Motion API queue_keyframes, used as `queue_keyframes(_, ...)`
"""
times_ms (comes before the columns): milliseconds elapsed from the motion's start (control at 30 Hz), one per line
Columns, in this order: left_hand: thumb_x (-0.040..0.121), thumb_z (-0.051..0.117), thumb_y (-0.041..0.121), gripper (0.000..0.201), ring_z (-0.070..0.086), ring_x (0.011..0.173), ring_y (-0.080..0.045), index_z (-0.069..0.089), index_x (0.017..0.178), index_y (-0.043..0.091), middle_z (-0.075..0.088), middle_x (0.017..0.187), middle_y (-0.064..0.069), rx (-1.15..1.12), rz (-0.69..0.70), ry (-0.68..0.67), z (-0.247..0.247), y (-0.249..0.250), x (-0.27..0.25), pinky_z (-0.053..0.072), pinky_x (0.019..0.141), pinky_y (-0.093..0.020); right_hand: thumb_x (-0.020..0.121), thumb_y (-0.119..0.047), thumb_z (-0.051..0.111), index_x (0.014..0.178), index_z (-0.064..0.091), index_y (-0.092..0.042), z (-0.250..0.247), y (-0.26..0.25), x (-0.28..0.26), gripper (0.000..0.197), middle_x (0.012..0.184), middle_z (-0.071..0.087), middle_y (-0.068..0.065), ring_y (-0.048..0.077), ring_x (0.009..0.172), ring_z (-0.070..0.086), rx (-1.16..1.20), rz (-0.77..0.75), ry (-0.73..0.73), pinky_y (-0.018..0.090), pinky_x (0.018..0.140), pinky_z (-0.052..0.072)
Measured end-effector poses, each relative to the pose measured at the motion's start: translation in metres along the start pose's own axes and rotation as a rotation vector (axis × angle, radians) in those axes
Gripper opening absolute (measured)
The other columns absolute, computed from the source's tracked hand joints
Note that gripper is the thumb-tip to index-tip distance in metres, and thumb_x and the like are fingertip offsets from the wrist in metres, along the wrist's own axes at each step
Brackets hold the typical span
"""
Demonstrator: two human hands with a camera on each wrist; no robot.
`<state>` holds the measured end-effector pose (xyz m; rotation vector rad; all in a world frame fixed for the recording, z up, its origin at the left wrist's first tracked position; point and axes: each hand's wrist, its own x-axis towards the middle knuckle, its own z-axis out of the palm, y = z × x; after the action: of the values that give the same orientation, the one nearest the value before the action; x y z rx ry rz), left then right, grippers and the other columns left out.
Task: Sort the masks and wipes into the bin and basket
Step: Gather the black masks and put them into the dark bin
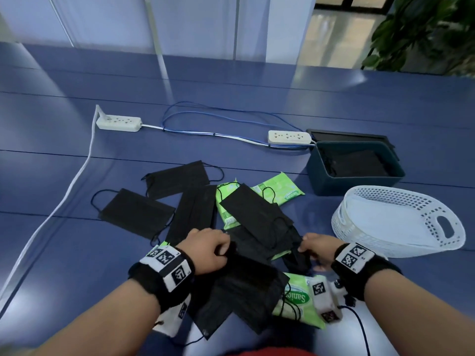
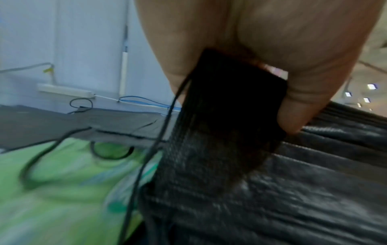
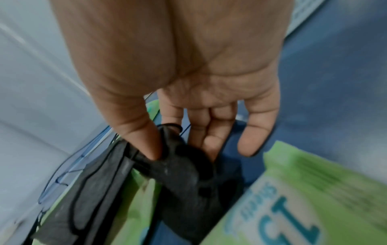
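Observation:
Several black masks [image 1: 257, 217] and green wipe packs [image 1: 280, 191] lie heaped on the blue table. My left hand [image 1: 213, 249] grips the edge of a black mask [image 2: 226, 106] near the front of the heap; its ear loop hangs down. My right hand [image 1: 312, 249] pinches a crumpled black mask [image 3: 178, 167] between thumb and fingers, just above a green wipe pack [image 3: 314, 199]. The dark bin [image 1: 318, 181] at the right holds black masks. In front of it stands the white basket [image 1: 442, 240].
Two white power strips [image 1: 118, 123] [image 1: 289, 137] with a white cord and blue cables lie across the back of the table. A dark lid [image 1: 347, 136] sits behind the bin. A plant [image 1: 424, 34] stands at the far right.

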<state>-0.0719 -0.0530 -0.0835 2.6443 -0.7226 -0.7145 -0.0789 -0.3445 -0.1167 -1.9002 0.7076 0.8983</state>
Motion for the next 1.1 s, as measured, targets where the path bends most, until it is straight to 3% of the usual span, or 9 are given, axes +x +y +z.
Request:
queue_keyframes(100,0.078,0.056,0.018,0.017,0.051,0.07,-0.014,0.042,0.072,0.026,0.054,0.074,0.007,-0.2,-0.009,-0.052,-0.013,0.009,0.003,0.035,0.062,-0.02,0.089,0.0,0.043,0.073,0.037,-0.015,0.0,0.007,-0.004,0.022,0.065,0.037,0.005,0.017,0.056,0.036,0.118,0.016,0.074,0.021,0.046,0.037)
queue_keyframes(167,0.08,0.055,0.011,0.018,0.047,0.065,-0.008,0.049,0.09,0.025,0.05,0.076,0.01,-0.193,0.011,-0.136,-0.018,0.017,0.009,0.035,0.058,-0.019,0.089,0.0,0.044,0.074,0.036,-0.015,0.002,0.011,-0.004,0.023,0.063,0.036,0.007,0.019,0.053,0.036,0.125,-0.016,0.116,0.02,0.044,0.034)
queue_keyframes(333,0.083,0.057,0.018,0.061,0.057,0.108,-0.023,0.034,0.138,0.031,0.057,0.121,-0.001,0.146,0.02,-0.215,-0.012,0.024,0.032,0.045,0.084,-0.026,0.083,-0.001,0.055,0.085,0.041,-0.019,0.008,0.016,-0.008,0.022,0.074,0.049,0.014,0.023,0.062,0.05,-0.044,-0.189,0.308,0.032,0.059,0.039)
queue_keyframes(467,0.084,0.061,0.026,0.078,0.052,0.121,-0.028,0.017,0.148,0.034,0.05,0.136,-0.005,0.341,0.086,-0.252,0.003,0.023,0.046,0.045,0.097,-0.039,0.086,0.003,0.053,0.141,0.023,-0.018,0.01,0.009,-0.02,0.066,0.062,0.047,0.003,0.017,0.058,0.049,-0.119,-0.345,0.318,0.028,0.059,0.037)
queue_keyframes(567,0.082,0.066,0.027,0.068,0.053,0.117,-0.027,0.03,0.14,0.029,0.047,0.131,-0.004,0.33,0.11,-0.207,0.004,0.023,0.053,0.046,0.092,-0.037,0.084,0.005,0.052,0.149,0.014,-0.013,0.005,0.003,-0.026,0.076,0.057,0.041,-0.001,0.013,0.056,0.045,-0.135,-0.397,0.361,0.028,0.065,0.038)
queue_keyframes(700,0.082,0.066,0.026,0.034,0.053,0.108,-0.028,0.054,0.113,0.019,0.044,0.122,-0.005,0.441,0.173,-0.141,-0.005,0.028,0.059,0.042,0.081,-0.036,0.086,0.004,0.048,0.145,0.025,-0.011,-0.004,-0.011,-0.046,0.065,0.06,0.043,-0.003,0.011,0.055,0.043,-0.067,-0.469,0.442,0.028,0.063,0.038)
queue_keyframes(833,0.08,0.061,0.029,0.01,0.048,0.103,-0.022,0.057,0.088,0.023,0.048,0.109,0.001,0.454,0.251,-0.081,-0.015,0.029,0.058,0.031,0.076,-0.029,0.089,0.0,0.043,0.137,0.032,-0.016,-0.024,-0.029,-0.072,0.052,0.066,0.045,0.0,0.016,0.058,0.046,-0.031,-0.534,0.565,0.031,0.06,0.038)
queue_keyframes(1000,0.068,0.047,0.031,0.017,0.048,0.071,-0.018,0.033,0.065,0.022,0.049,0.073,-0.001,-0.06,0.204,-0.027,-0.048,0.026,0.043,0.04,0.068,-0.032,0.092,-0.008,0.036,0.12,0.045,-0.016,-0.053,-0.035,-0.093,0.03,0.067,0.045,0.007,0.022,0.059,0.045,-0.019,-0.475,0.691,0.034,0.061,0.036)
queue_keyframes(1100,0.075,0.053,0.026,0.019,0.043,0.063,-0.014,0.036,0.071,0.019,0.046,0.069,0.001,-0.357,0.112,0.05,-0.069,0.017,0.043,0.04,0.065,-0.031,0.09,-0.034,0.057,0.121,0.047,-0.018,-0.056,-0.037,-0.1,0.036,0.093,0.052,0.002,0.021,0.086,0.052,-0.109,-0.417,0.707,0.028,0.075,0.037)
